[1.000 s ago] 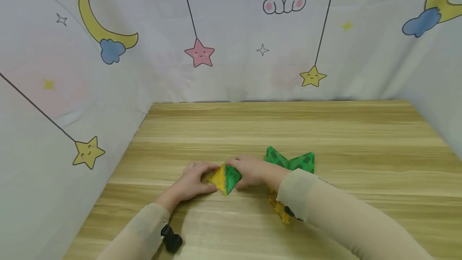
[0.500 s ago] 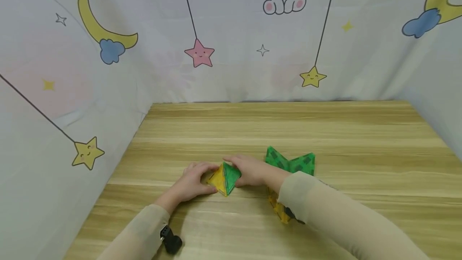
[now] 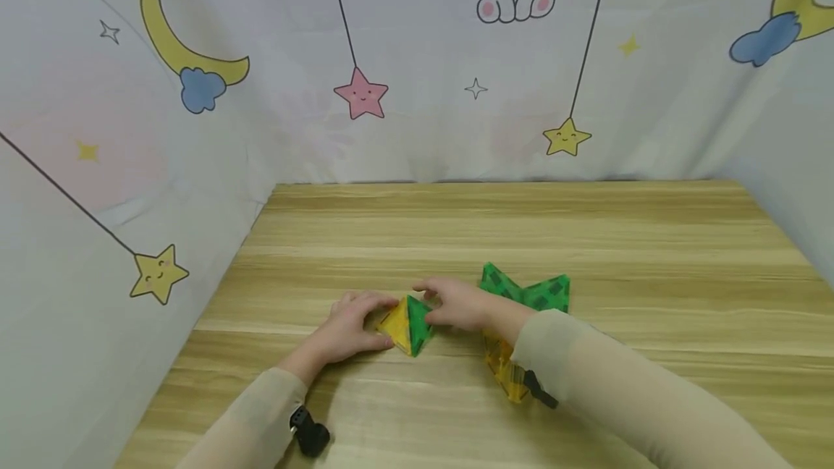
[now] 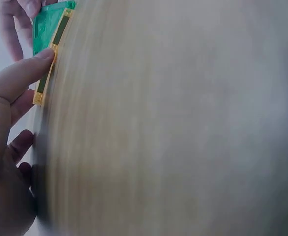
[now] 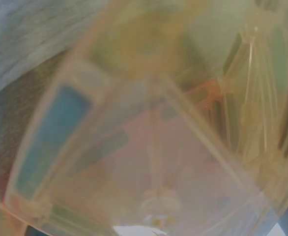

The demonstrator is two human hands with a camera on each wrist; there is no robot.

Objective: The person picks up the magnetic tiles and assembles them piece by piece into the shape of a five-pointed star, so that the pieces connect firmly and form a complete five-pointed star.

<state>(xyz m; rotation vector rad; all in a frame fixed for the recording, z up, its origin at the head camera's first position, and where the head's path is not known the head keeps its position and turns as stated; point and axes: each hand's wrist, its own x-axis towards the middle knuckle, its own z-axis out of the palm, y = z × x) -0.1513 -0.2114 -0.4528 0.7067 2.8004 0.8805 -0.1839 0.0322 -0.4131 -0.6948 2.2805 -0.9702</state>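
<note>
My left hand (image 3: 352,324) pinches a yellow triangular magnetic tile (image 3: 394,326) between thumb and fingers, low over the table. Edge to edge with it on the right is a green triangular magnetic tile (image 3: 418,324), and together they look like a diamond from above. My right hand (image 3: 459,304) is at the green tile's right side, thumb right at its edge and index finger lifted off beyond it. In the left wrist view the yellow tile's rim (image 4: 60,29) shows its dark magnet strips, with my thumb on it; the green tile (image 4: 44,27) rises behind.
A structure of green tiles (image 3: 547,294) and yellow tiles (image 3: 504,368) stands on the wooden table (image 3: 365,237), partly hidden under my right forearm. Blurred clear yellowish tiles (image 5: 154,147) fill the right wrist view. A printed cloth (image 3: 423,143) closes off the back.
My right hand has loosened from the green tile and drawn slightly right, its index finger lifting away. The tile pair tilted a little and came back; my left hand stays in place.
</note>
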